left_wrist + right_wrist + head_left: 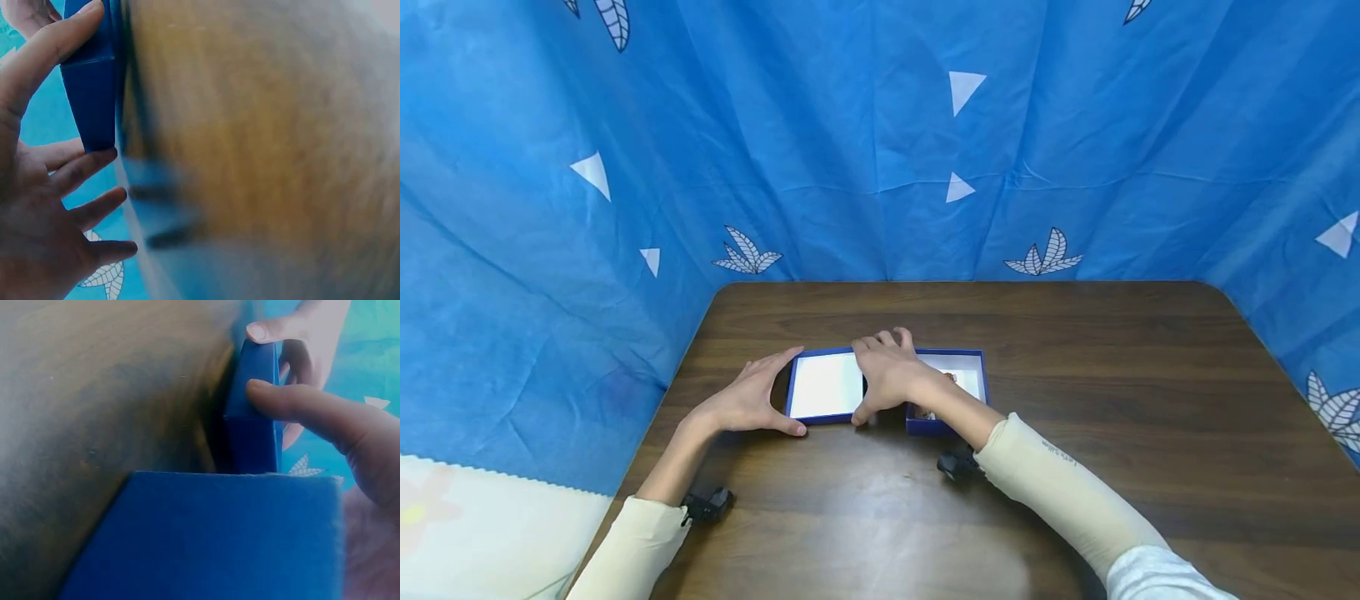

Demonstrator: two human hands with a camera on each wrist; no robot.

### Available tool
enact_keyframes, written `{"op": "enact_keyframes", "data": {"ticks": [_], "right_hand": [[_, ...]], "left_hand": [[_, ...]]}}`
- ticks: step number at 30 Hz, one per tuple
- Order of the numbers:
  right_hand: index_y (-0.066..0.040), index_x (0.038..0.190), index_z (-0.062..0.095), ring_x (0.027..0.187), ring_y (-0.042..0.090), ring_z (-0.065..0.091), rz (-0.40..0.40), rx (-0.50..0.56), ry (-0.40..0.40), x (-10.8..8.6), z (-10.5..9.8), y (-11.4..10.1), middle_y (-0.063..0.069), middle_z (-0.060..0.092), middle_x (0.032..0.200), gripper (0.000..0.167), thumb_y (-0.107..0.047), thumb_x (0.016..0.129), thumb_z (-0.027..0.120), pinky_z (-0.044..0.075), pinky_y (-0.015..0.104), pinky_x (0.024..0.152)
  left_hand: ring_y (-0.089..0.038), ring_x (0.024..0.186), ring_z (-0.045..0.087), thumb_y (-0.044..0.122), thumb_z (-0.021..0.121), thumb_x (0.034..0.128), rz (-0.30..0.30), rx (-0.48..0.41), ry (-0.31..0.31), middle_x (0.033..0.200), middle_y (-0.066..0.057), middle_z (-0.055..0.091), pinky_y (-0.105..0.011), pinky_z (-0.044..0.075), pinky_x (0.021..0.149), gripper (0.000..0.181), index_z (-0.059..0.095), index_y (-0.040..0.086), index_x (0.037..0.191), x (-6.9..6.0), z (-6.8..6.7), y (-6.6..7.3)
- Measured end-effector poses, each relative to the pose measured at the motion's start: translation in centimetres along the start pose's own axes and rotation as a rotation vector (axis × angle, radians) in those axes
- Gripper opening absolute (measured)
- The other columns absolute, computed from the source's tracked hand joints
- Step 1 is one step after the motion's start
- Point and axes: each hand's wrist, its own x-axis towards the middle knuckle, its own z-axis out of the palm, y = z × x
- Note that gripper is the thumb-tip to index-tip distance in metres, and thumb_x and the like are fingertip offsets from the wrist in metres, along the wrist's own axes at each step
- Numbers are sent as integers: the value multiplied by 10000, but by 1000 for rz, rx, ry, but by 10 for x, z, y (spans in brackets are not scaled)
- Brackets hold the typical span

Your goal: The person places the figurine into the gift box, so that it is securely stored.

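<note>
A shallow blue box lid [826,385] lies with its white inside facing up. My left hand [751,395] grips its left end, the thumb [84,28] on the near wall and fingers toward the far side. My right hand [883,375] spans the lid's right end, with its thumb [269,397] pressed on the near wall. Just right of the lid stands a deeper blue box [928,427], open at the top and white inside. Small brownish items [950,377] show in it; my right wrist and forearm hide part of them.
Under everything is a dark wood-grain table [1112,375] with rounded far corners. A blue curtain [880,150] with white leaf and triangle prints hangs behind and at both sides. Black wrist cameras [707,504] sit below both wrists, close over the table.
</note>
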Motion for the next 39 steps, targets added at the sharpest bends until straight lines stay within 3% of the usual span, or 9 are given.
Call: {"op": "enact_keyframes", "data": {"ticks": [6, 12, 20, 28, 39], "right_hand": [[-80, 1676, 349, 1568, 375, 358, -39, 178, 55, -4, -8, 9, 97, 416, 1728, 1233, -600, 731, 947, 156, 682, 1279], [-101, 1685, 327, 1581, 370, 340, -122, 339, 101, -9, -7, 19, 109, 375, 1749, 1219, -577, 741, 935, 235, 676, 1270], [-218, 1703, 276, 1595, 302, 330, -165, 517, 166, -19, -5, 30, 40, 309, 1771, 1213, -556, 745, 937, 379, 660, 1259], [-264, 1700, 279, 1575, 286, 346, -179, 535, 185, -31, -10, 37, 30, 317, 1762, 1195, -561, 746, 934, 433, 669, 1219], [-278, 1699, 290, 1581, 308, 336, -160, 518, 210, -61, -21, 58, 20, 322, 1754, 1183, -528, 748, 948, 423, 725, 1195]], "left_hand": [[-469, 1578, 348, 575, 961, 727, -21, -66, 25, 1748, -185, 314, -774, 365, 1201, 1289, 213, 233, 1720, -7, -8, 2], [-452, 1567, 413, 493, 972, 752, 8, -139, 87, 1736, -149, 321, -755, 428, 1162, 1236, 220, 309, 1715, -15, -12, 3], [-425, 1533, 434, 377, 954, 804, 86, -233, 197, 1702, -125, 359, -720, 417, 1198, 1195, 175, 413, 1710, -21, -4, 4], [-385, 1523, 424, 364, 970, 782, 113, -227, 258, 1697, -110, 371, -703, 408, 1221, 1201, 199, 440, 1699, -23, -3, 17], [-352, 1538, 418, 501, 974, 752, 158, -195, 280, 1705, -64, 371, -678, 408, 1237, 1241, 180, 439, 1703, -14, 6, 51]]}}
